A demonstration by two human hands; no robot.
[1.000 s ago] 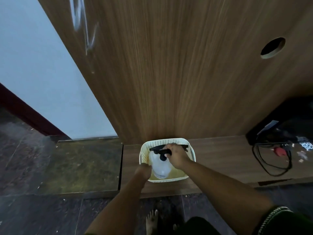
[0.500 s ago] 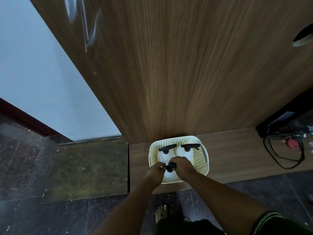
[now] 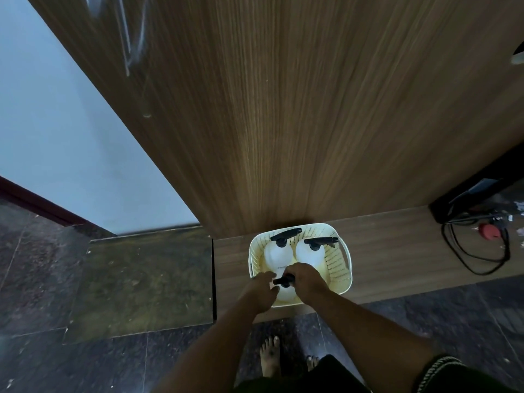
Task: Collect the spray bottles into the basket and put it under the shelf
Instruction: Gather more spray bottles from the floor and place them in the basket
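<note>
A cream perforated basket (image 3: 338, 258) sits on a low wooden ledge (image 3: 397, 251) against the wood panel. Two white spray bottles with black trigger heads stand at its far side, one on the left (image 3: 276, 252) and one on the right (image 3: 310, 253). A third white spray bottle (image 3: 285, 290) stands at the near side. My right hand (image 3: 304, 279) is shut on its black head. My left hand (image 3: 262, 286) rests at the basket's near-left rim beside that head; its grip is hidden.
A tall wood panel (image 3: 283, 109) rises behind the basket. Black cables (image 3: 476, 251) and a red plug (image 3: 489, 231) lie on the ledge to the right. A worn mat (image 3: 141, 279) covers the dark tiled floor on the left. My bare feet (image 3: 270, 357) stand below the ledge.
One second ago a single bottle showed in the basket under my right hand. Now two bottles stand at the far side and both hands are at a third, nearer one.
</note>
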